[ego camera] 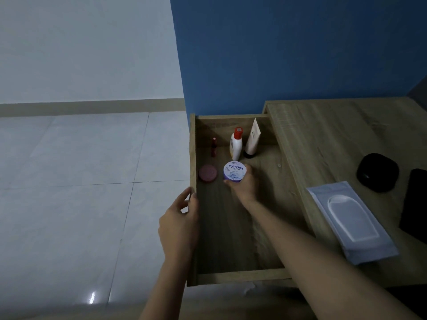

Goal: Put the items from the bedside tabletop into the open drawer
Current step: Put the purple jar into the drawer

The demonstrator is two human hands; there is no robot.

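The open wooden drawer (231, 239) reaches out to the left of the bedside tabletop (328, 139). Inside the drawer, my right hand (245, 185) is shut on a round purple-and-white cream jar (233, 170), low over the drawer floor. Beside the jar lies a pink round compact (207, 173). At the drawer's far end stand a red lipstick (214, 147), a white bottle with a red cap (236, 144) and a white tube (252, 139). My left hand (181, 225) rests on the drawer's left wall, fingers curled at its top edge.
On the tabletop lie a white wipes pack (351, 220), a black rounded case (377, 173) and a black flat object (416, 204) at the right edge. A blue wall stands behind. White tiled floor spreads to the left.
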